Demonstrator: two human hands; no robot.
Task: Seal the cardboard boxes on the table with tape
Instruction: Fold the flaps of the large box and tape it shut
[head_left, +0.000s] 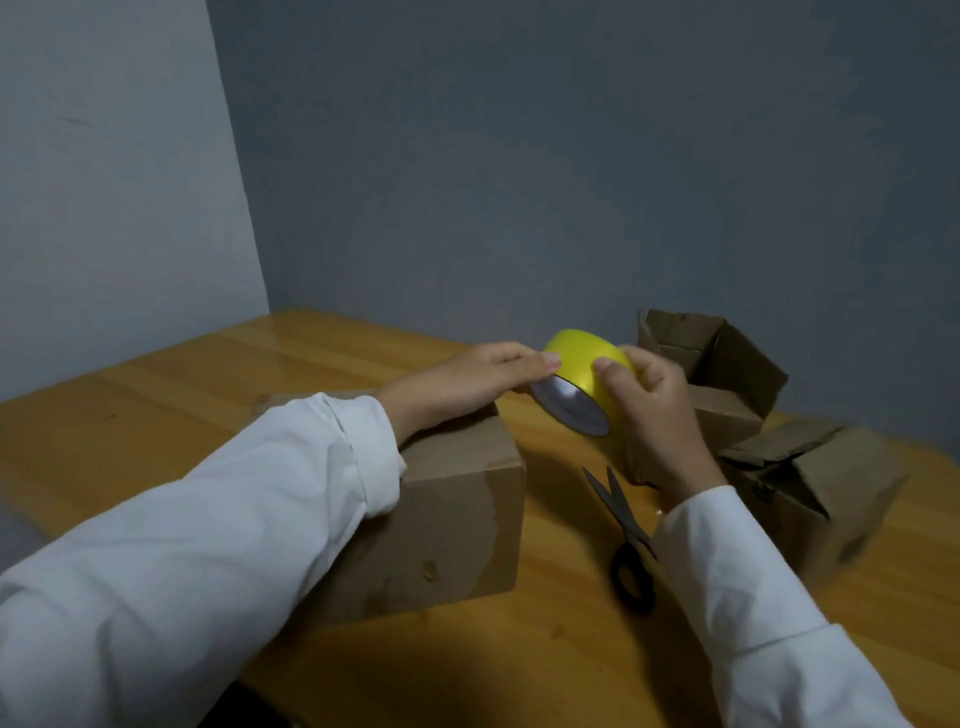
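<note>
White sleeves reach over the closed box; both hands, left and right, grip the yellow tape roll above the desk. Risk: the tape end evades the fingers.

yellow tape roll, brown boxes, black scissors, white sleeves.

A wooden table set into a wall corner carries three cardboard boxes: a closed box near the front edge, an open box toward the back edge, and another with loose flaps by the right edge. Black scissors lie between them.
</note>
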